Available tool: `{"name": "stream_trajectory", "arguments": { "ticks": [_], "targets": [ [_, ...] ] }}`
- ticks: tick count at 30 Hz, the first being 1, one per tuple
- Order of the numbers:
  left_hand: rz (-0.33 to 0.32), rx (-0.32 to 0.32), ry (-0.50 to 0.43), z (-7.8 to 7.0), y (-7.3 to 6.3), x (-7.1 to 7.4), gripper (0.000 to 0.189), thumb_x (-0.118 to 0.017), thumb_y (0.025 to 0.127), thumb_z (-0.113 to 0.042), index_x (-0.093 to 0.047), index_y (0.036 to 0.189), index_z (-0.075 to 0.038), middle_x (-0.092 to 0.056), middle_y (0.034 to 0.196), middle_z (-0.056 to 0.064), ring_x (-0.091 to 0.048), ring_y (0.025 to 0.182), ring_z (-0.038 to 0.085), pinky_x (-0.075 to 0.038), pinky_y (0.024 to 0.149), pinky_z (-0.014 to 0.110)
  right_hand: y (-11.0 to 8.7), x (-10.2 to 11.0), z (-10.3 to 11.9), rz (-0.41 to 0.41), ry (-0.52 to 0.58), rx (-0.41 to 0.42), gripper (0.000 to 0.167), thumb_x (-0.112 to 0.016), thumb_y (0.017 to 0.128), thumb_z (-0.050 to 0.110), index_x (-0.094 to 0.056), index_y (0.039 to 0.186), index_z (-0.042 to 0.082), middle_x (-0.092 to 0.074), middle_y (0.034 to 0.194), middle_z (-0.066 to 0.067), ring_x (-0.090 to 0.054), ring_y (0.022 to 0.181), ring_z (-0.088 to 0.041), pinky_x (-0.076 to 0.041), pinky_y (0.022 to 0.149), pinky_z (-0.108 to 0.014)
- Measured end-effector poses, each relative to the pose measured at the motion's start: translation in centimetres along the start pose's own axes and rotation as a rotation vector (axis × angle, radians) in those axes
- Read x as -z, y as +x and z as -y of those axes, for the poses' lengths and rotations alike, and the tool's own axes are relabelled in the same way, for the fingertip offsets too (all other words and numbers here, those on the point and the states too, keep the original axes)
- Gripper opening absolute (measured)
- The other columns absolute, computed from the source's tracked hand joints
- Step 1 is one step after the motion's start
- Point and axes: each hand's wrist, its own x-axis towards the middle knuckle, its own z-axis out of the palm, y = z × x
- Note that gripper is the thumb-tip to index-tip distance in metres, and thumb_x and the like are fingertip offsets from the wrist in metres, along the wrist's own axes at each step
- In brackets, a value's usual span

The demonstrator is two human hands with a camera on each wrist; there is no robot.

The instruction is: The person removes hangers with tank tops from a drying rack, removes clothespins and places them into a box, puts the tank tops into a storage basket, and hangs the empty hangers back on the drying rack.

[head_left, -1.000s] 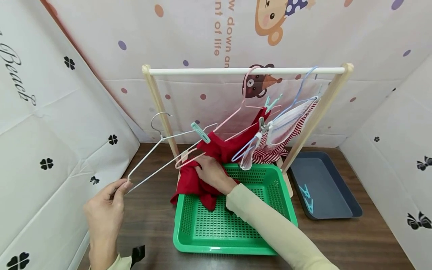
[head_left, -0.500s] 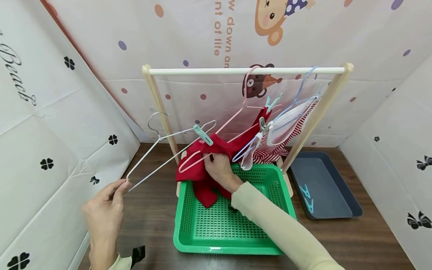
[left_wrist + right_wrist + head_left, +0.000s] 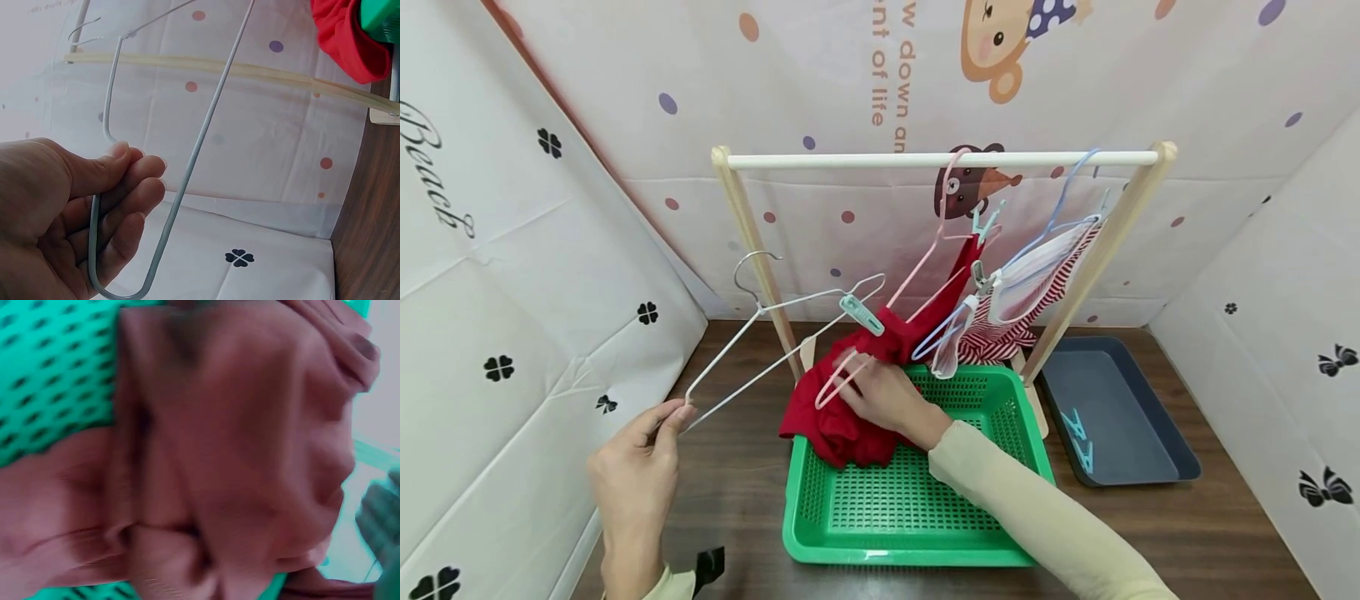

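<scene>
In the head view, my left hand (image 3: 638, 462) pinches the lower left corner of a white wire hanger (image 3: 730, 358) between thumb and fingers, its metal hook free of the rail. My right hand (image 3: 883, 392) holds the bunched red garment (image 3: 827, 417) over the green basket's back left. The bare end of a pink hanger (image 3: 838, 383) crosses in front of my right fingers; its hook is on the rail. A mint clothespin (image 3: 861, 314) sits at the garment's upper left edge, another clothespin (image 3: 987, 221) at its upper right. Blurred red cloth (image 3: 250, 437) fills the right wrist view.
The wooden rack's white rail (image 3: 850, 160) spans the back. A blue hanger (image 3: 1060, 200) holds a red-and-white striped garment (image 3: 1000, 333) at the right. The green basket (image 3: 917, 554) stands in front, with a grey tray (image 3: 1135, 417) and blue clothespins (image 3: 1078, 437) beside it.
My right hand has shifted slightly lower and right with the red garment, whose folds have spread left over the basket's rim. The left clothespin has moved right and down. My left hand stays put.
</scene>
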Motion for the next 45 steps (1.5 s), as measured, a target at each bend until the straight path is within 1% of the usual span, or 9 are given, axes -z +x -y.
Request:
{"name": "stream_trajectory", "arguments": {
  "ticks": [5, 10, 24, 28, 33, 37, 39, 41, 45],
  "targets": [
    [-0.007, -0.001, -0.001, 0.0, 0.0, -0.1, 0.009, -0.087, 0.089, -0.004, -0.085, 0.097, -0.003, -0.079, 0.085, 0.011, -0.048, 0.082, -0.032, -0.036, 0.067, 0.002, 1.4, -0.8, -0.1, 0.166, 0.031, -0.207, 0.074, -0.08, 0.098, 0.033, -0.048, 0.152, -0.005, -0.057, 0.15, -0.021, -0.057, 0.137, -0.03, -0.048, 0.112, -0.038],
    [0.003, 0.009, -0.007, 0.0, -0.2, -0.1, 0.01, -0.086, 0.089, -0.003, -0.085, 0.099, -0.001, -0.079, 0.087, 0.012, -0.048, 0.082, -0.032, -0.036, 0.069, 0.001, 1.1, -1.9, -0.9, 0.219, 0.057, -0.233, 0.047, -0.078, 0.1, 0.019, -0.064, 0.141, 0.003, -0.068, 0.134, -0.013, -0.063, 0.125, -0.027, -0.051, 0.107, -0.038],
    [-0.022, -0.002, -0.027, 0.4, -0.2, -0.3, 0.011, -0.087, 0.087, 0.0, -0.084, 0.098, 0.001, -0.079, 0.087, 0.014, -0.049, 0.083, -0.032, -0.036, 0.071, 0.0, 1.4, -0.7, -1.1, -0.374, 0.097, -0.32, 0.007, -0.071, 0.1, 0.008, -0.074, 0.098, 0.002, -0.068, 0.072, -0.015, -0.071, 0.07, -0.039, -0.06, 0.061, -0.053],
    [-0.022, 0.013, -0.086, 0.1, -0.1, -0.2, 0.011, -0.084, 0.088, 0.004, -0.083, 0.099, 0.004, -0.078, 0.087, 0.017, -0.054, 0.083, -0.03, -0.039, 0.072, -0.001, 0.9, 0.5, -0.6, -0.438, 0.111, -0.112, 0.011, -0.072, 0.097, 0.007, -0.076, 0.107, 0.003, -0.075, 0.09, -0.014, -0.073, 0.077, -0.035, -0.061, 0.067, -0.049],
    [-0.007, 0.015, -0.067, -0.1, 0.0, 0.1, 0.009, -0.083, 0.091, 0.003, -0.082, 0.099, 0.005, -0.078, 0.088, 0.018, -0.054, 0.082, -0.03, -0.039, 0.071, -0.001, -1.0, 1.2, -0.4, -0.17, -0.043, 0.2, 0.037, -0.072, 0.091, 0.008, -0.073, 0.128, 0.008, -0.071, 0.124, -0.01, -0.07, 0.107, -0.025, -0.058, 0.093, -0.039],
    [0.001, 0.011, -0.045, 0.0, 0.0, 0.2, 0.009, -0.083, 0.091, 0.002, -0.082, 0.099, 0.005, -0.078, 0.088, 0.017, -0.051, 0.082, -0.031, -0.039, 0.072, -0.002, -2.2, 1.4, -0.2, 0.293, -0.109, 0.19, 0.03, -0.067, 0.1, 0.022, -0.073, 0.128, 0.013, -0.066, 0.126, -0.004, -0.061, 0.116, -0.02, -0.049, 0.105, -0.035],
    [-0.004, 0.003, -0.043, 0.0, -0.1, 0.1, 0.01, -0.084, 0.09, 0.001, -0.083, 0.099, 0.003, -0.078, 0.087, 0.016, -0.051, 0.082, -0.031, -0.038, 0.072, -0.001, -2.4, 1.4, 0.0, 0.425, -0.099, 0.141, 0.029, -0.064, 0.106, 0.032, -0.074, 0.126, 0.014, -0.066, 0.123, -0.002, -0.061, 0.114, -0.018, -0.049, 0.105, -0.034],
    [-0.007, -0.003, -0.05, 0.1, -0.1, 0.0, 0.01, -0.085, 0.089, 0.0, -0.083, 0.099, 0.002, -0.079, 0.086, 0.015, -0.051, 0.083, -0.031, -0.038, 0.072, -0.001, -2.5, 1.5, 0.2, 0.416, -0.07, 0.103, 0.03, -0.063, 0.108, 0.037, -0.075, 0.122, 0.014, -0.067, 0.119, -0.001, -0.062, 0.111, -0.017, -0.051, 0.101, -0.032],
    [-0.009, 0.002, -0.041, 0.0, -0.2, 0.0, 0.011, -0.086, 0.089, -0.002, -0.084, 0.099, 0.001, -0.079, 0.086, 0.015, -0.05, 0.082, -0.031, -0.038, 0.072, 0.0, -1.8, 1.4, 0.2, 0.123, -0.052, 0.075, 0.027, -0.072, 0.104, 0.033, -0.072, 0.119, 0.01, -0.07, 0.117, -0.006, -0.069, 0.107, -0.021, -0.058, 0.092, -0.035]
  ]
}}
